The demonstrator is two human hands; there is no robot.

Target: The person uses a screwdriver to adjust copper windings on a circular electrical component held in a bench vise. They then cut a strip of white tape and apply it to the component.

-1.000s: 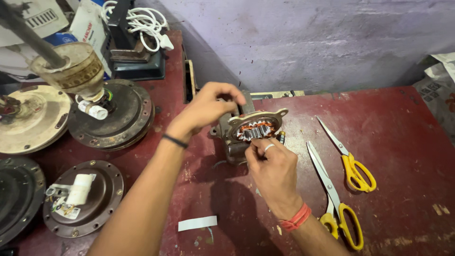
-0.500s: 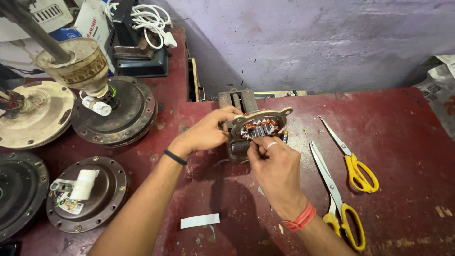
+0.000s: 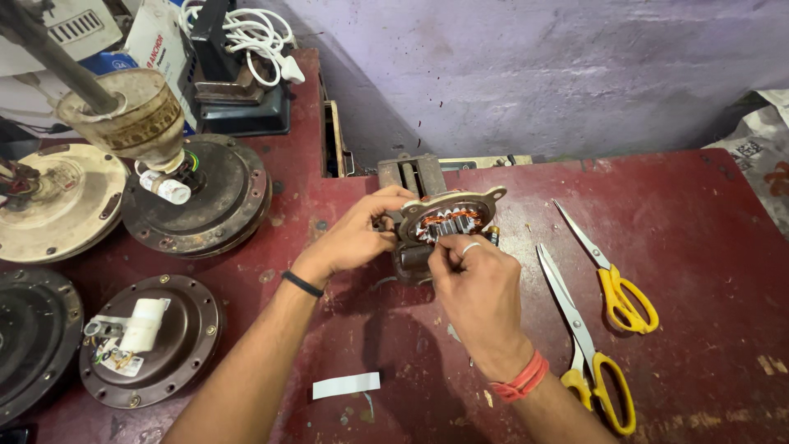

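Observation:
A small motor stator (image 3: 450, 224) with copper windings and a grey metal frame stands tilted on the red workbench (image 3: 690, 214). My left hand (image 3: 357, 234) grips the stator's left side and steadies it. My right hand (image 3: 475, 279), with a ring on one finger and red threads at the wrist, pinches something small at the stator's front, over the windings. What the fingertips pinch is too small to tell. A metal vise (image 3: 411, 174) sits right behind the stator.
Two yellow-handled scissors (image 3: 612, 279) (image 3: 588, 353) lie to the right. Dark round fan motor covers (image 3: 201, 197) (image 3: 152, 341) and a cream cover (image 3: 57, 201) crowd the left. A white paper strip (image 3: 346, 385) lies near the front. A white cable (image 3: 251, 37) lies at the back.
My left hand came down from above the stator to grip its left side. My right hand stayed at the windings. The view shifted slightly.

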